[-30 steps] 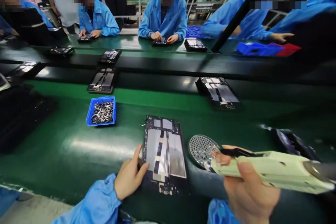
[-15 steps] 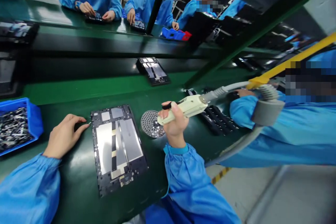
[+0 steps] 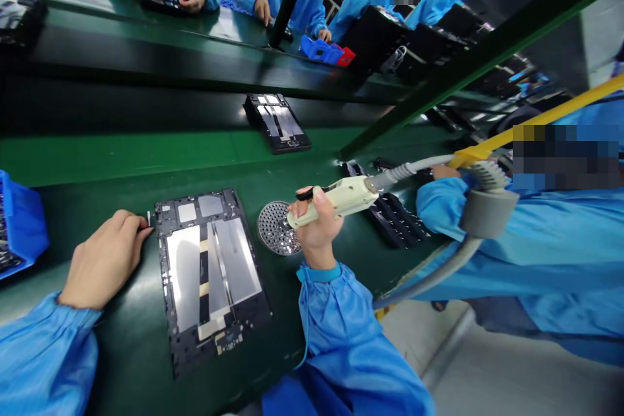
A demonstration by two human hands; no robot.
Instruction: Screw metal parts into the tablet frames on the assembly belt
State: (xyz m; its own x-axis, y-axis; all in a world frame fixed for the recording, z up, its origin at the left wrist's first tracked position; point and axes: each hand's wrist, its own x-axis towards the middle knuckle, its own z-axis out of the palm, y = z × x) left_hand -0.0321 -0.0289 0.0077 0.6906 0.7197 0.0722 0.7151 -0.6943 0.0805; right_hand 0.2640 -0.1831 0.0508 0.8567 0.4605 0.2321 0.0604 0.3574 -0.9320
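An opened tablet chassis (image 3: 207, 273) lies on the green bench in front of me, its silver plates and black frame showing. My left hand (image 3: 104, 257) rests on the bench at its upper left corner, fingers curled, pinching a tiny pale part at the tips. My right hand (image 3: 314, 227) is wrapped round a cream electric screwdriver (image 3: 336, 198) with a grey hose, its tip down on a round perforated metal dish (image 3: 277, 229) right of the chassis.
A blue bin (image 3: 22, 224) of small metal parts sits at the left edge. Another chassis (image 3: 277, 122) rides the belt behind. A black slotted tray (image 3: 400, 221) lies at right, by a co-worker's blue sleeve (image 3: 511, 253). Other people work across the line.
The view has swung right and down. My left hand slid from the chassis's lower left edge up to its upper left corner. The screwdriver tip stays over the perforated dish.
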